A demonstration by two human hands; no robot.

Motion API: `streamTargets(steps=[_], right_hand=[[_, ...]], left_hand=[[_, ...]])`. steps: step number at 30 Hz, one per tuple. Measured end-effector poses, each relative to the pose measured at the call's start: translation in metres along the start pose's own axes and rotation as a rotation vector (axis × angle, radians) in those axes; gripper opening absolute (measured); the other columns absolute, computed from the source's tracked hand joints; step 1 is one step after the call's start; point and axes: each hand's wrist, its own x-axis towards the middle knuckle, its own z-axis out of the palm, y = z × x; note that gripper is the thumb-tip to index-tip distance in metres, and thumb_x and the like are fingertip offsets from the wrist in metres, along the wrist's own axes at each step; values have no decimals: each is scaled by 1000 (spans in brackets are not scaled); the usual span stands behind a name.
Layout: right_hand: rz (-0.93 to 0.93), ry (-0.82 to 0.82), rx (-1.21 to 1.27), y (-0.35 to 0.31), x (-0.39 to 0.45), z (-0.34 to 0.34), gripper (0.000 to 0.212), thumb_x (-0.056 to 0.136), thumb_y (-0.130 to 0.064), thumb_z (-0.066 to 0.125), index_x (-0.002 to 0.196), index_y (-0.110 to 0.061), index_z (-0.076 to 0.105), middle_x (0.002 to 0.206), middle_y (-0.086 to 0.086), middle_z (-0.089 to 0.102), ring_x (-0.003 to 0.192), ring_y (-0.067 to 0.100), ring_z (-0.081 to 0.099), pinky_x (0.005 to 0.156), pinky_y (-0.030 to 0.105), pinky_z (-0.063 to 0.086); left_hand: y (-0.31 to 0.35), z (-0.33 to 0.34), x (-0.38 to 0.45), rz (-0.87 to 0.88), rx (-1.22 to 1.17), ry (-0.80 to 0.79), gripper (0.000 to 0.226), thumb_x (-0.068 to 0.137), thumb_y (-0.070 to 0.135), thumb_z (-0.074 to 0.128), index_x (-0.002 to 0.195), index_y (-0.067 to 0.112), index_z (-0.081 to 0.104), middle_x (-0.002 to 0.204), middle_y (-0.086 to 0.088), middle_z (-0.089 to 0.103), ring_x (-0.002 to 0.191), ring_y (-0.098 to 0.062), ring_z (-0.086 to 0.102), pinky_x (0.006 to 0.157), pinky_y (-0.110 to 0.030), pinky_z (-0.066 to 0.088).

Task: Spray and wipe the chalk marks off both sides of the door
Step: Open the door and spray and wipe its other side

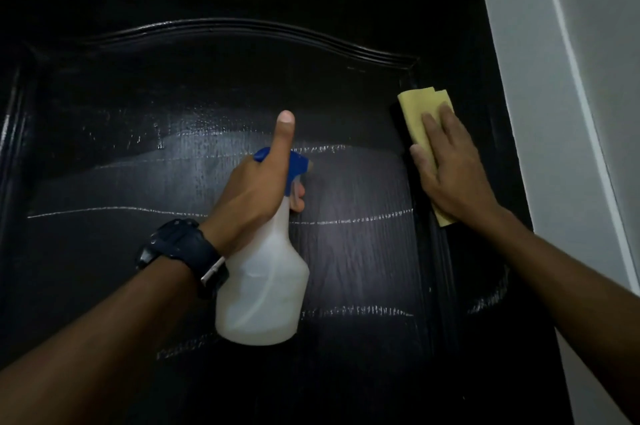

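Nearest, the left hand point(258, 189) is clamped round the neck of a translucent white spray bottle point(263, 282), blue nozzle toward the door's point(207, 85) centre panel. Beyond, the right hand point(453, 168) presses flat, fingers spread, a folded yellow cloth point(420, 113) against the door's right stile. Chalk lines point(104, 211) run horizontally across the grained black panel, left of the cloth, so the right hand is nearer their ends.

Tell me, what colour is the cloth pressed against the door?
Pale yellow. The cloth under the right hand shows best in the head view, against the black door.
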Motion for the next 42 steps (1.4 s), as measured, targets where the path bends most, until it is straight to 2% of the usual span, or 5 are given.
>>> streamTargets(steps=[20, 23, 27, 33, 42], right_hand=[[509, -49, 700, -71, 54, -5, 120, 67, -30, 92, 156, -24, 12, 140, 10, 49, 124, 21, 53, 104, 39, 48], [566, -40, 982, -64, 47, -9, 95, 95, -22, 67, 160, -29, -1, 113, 7, 67, 76, 14, 65, 64, 30, 55], [122, 24, 437, -40, 27, -15, 65, 94, -12, 63, 154, -19, 38, 107, -18, 62, 96, -7, 53, 96, 29, 45], [-68, -32, 34, -54, 12, 16, 91, 95, -50, 55, 161, -25, -3, 168, -6, 9, 153, 20, 13, 120, 51, 11], [-34, -106, -189, -78, 2, 39, 63, 105, -48, 22, 161, -32, -3, 169, 8, -5, 155, 28, -10, 119, 66, -5]], left_hand=[[8, -11, -1, 37, -6, 11, 104, 89, 83, 12, 72, -1, 71, 68, -15, 73, 70, -23, 73, 73, -31, 48], [10, -15, -4, 42, 5, 8, 107, 89, 83, 13, 74, -7, 70, 68, -16, 73, 71, -25, 73, 73, -32, 48], [10, -16, -5, 42, 2, 4, 106, 89, 82, 15, 74, -7, 70, 68, -16, 72, 70, -24, 73, 71, -29, 46], [13, -11, -3, 74, 42, 4, 105, 87, 84, 11, 72, -1, 72, 66, -11, 73, 68, -17, 73, 75, -32, 47], [14, -10, -6, 83, 59, -2, 105, 84, 83, 11, 76, -2, 72, 68, -11, 73, 68, -17, 73, 73, -30, 45]])
